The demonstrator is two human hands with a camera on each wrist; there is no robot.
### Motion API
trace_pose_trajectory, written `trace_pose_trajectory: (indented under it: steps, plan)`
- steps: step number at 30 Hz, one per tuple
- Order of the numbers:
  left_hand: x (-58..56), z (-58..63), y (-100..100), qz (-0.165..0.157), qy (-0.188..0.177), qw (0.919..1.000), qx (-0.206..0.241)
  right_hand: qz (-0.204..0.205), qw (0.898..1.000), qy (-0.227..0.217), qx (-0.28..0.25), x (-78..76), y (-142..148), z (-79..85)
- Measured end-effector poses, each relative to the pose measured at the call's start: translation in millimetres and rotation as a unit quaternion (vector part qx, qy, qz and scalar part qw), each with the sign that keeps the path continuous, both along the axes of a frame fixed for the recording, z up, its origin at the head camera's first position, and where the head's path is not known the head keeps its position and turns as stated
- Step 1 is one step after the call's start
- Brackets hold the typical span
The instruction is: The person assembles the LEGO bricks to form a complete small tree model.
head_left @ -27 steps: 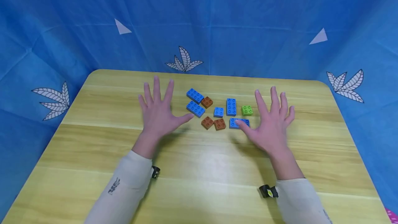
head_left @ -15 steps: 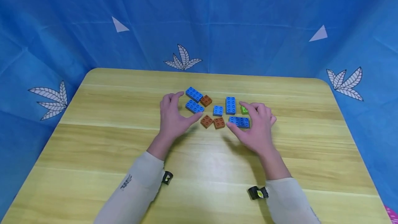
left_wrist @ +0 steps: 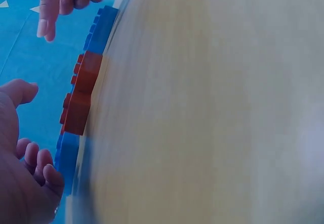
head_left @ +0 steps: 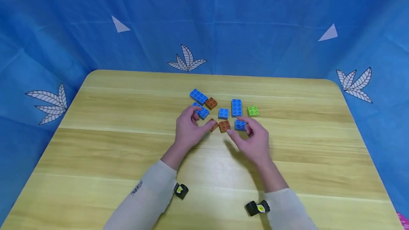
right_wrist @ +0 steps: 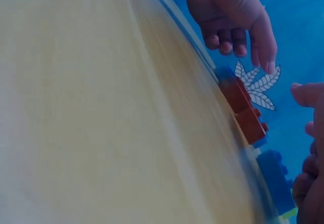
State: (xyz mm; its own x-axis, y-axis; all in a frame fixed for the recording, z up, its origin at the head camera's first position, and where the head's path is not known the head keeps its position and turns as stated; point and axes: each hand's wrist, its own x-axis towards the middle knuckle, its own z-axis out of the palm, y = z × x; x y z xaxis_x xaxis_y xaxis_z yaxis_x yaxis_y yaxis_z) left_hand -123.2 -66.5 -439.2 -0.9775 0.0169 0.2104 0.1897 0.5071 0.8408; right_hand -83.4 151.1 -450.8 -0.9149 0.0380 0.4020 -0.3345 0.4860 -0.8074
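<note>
Looked barely begun: had picked up none of the nine bricks and joined none, as far as visible. Held the bare right hand [head_left: 257, 141] nearest, with a moderate gap between thumb and forefinger, gripping nothing, partly over an oblong blue studded plastic brick [head_left: 240, 125]. Held the bare left hand [head_left: 189, 127] likewise parted and without a grip, thumb over a square brown studded plastic brick [head_left: 215, 127], forefinger over a second oblong blue plastic brick [head_left: 202, 113]; could not tell about light contact. Left a second square brown plastic brick [head_left: 224, 126] between the hands. Beyond, on the pale wood-grain table [head_left: 217, 187], left lying loose a square blue plastic brick [head_left: 223, 113], a square lime-green plastic brick [head_left: 253, 111], a third oblong blue plastic brick [head_left: 236, 108], a third square brown plastic brick [head_left: 211, 103] and, farthest, a fourth oblong blue plastic brick [head_left: 198, 96], all apparently awaiting handling.
</note>
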Motion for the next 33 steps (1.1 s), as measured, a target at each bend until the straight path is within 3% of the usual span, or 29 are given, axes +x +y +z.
trace_pose_trajectory:
  steps: [5, 11, 25, 33]
  plan:
    - [2.8, -3.9, 4, 0.001, -0.022, 0.9996, 0.016, 0.017, 0.996, -0.077, -0.04, 5.1, -6, -4.0]
    - [7.5, -9.9, 12, -0.014, -0.046, 0.9986, 0.024, 0.009, 0.991, -0.134, -0.025, 4.9, -10, -5.3]
    - [6.9, -11.4, 13, -0.024, -0.068, 0.997, -0.027, 0.014, 0.985, -0.171, 0.026, -6.8, -7, -2.5]
    - [7.1, -13.1, 9, -0.023, -0.074, 0.9966, -0.029, 0.025, 0.983, -0.181, 0.031, -11.5, -6, -1.9]
